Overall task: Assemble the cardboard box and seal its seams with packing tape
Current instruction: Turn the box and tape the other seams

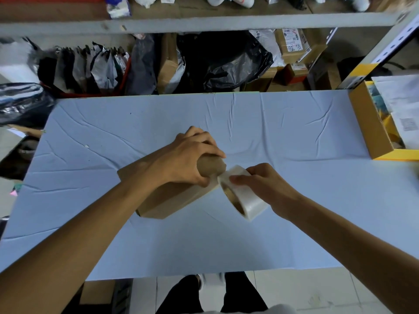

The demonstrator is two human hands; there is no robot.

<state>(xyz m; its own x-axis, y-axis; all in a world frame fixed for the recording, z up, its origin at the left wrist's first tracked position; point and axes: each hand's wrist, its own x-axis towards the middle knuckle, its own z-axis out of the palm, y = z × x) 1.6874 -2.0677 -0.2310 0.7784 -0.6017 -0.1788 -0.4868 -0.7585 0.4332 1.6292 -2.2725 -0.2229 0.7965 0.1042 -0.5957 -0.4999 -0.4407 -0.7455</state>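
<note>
One brown rectangular cardboard box (167, 198) gripped under left hand (190, 159); right hand (260, 184) pinches one translucent white tape roll (243, 196).

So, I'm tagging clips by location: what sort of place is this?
Probably a parcel packing room: labelled cartons and bagged parcels crowd the shelf behind a table with a box and tape.

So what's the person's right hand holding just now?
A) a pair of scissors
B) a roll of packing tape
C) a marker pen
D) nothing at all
B: the right hand grips a pale roll of packing tape right beside the end of the cardboard box, which the left hand holds down on the table.
</note>
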